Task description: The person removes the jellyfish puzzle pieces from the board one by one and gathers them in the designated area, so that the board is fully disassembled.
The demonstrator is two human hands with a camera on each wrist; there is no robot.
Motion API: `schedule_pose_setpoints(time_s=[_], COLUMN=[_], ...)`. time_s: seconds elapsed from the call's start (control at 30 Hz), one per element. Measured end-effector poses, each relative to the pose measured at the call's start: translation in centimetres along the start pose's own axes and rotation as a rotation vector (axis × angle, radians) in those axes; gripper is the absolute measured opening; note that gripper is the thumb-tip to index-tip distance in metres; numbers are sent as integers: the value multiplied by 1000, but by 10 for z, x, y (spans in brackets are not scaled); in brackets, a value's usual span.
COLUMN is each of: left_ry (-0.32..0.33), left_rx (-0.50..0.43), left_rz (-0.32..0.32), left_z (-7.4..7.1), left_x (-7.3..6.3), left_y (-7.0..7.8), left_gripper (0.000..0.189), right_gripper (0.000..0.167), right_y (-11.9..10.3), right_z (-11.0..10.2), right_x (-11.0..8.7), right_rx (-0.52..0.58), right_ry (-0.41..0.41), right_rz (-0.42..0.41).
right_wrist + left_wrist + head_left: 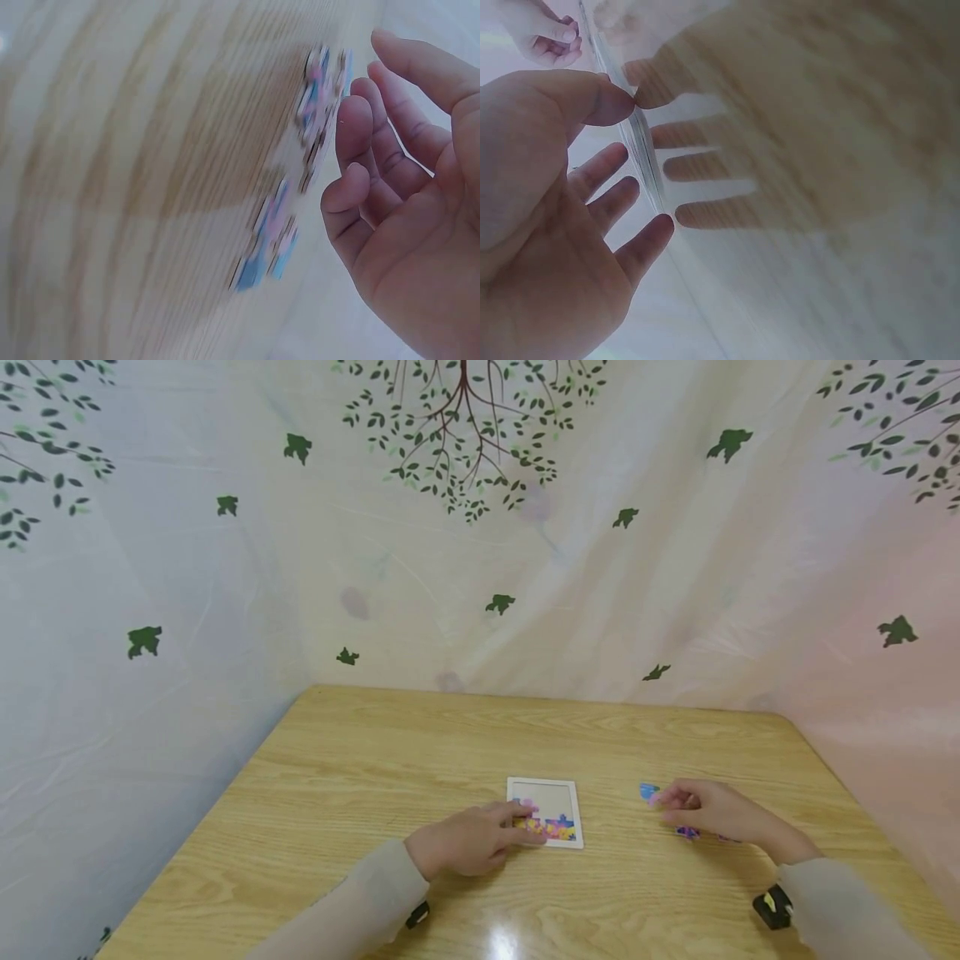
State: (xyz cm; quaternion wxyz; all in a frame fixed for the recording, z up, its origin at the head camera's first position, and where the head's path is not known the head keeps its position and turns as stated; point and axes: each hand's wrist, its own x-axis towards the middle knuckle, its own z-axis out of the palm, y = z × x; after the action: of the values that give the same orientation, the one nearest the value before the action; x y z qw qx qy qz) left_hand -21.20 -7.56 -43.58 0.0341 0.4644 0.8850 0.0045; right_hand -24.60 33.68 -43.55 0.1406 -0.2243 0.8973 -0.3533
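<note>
A white-framed puzzle tray [579, 810] lies on the table, its lower part filled with pink, yellow and blue jigsaw pieces [558, 828]. My left hand [468, 841] rests over the tray's lower left side. In the left wrist view, the left thumb and extended fingers [646, 247] are at the tray's thin edge [646, 154]. My right hand [716, 810] hovers over loose jigsaw pieces [687, 832] to the right. Beside its fingertips lies a blue and pink piece [648, 791]. In the right wrist view, its fingers [352, 124] are loosely bent, with nothing visible between them.
The wooden table [390, 752] reaches back to a pale curtain [420, 568] printed with leaves and branches. More loose pieces [266, 236] lie in a group below the right hand. A black wrist device [772, 907] sits at the right sleeve.
</note>
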Motion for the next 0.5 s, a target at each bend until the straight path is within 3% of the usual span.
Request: schedule_pose_setpoints(time_s=[0.23,0.5], left_ry=[42,62], left_rx=[57,90], left_rz=[47,49], left_z=[3,4], left_x=[1,2], left_y=[-1,-1], left_gripper=[48,48], right_gripper=[23,19], right_y=[-13,-32], right_z=[12,27], right_x=[16,46], right_rx=[32,-42], right_ry=[-16,-20], right_rz=[-25,-99])
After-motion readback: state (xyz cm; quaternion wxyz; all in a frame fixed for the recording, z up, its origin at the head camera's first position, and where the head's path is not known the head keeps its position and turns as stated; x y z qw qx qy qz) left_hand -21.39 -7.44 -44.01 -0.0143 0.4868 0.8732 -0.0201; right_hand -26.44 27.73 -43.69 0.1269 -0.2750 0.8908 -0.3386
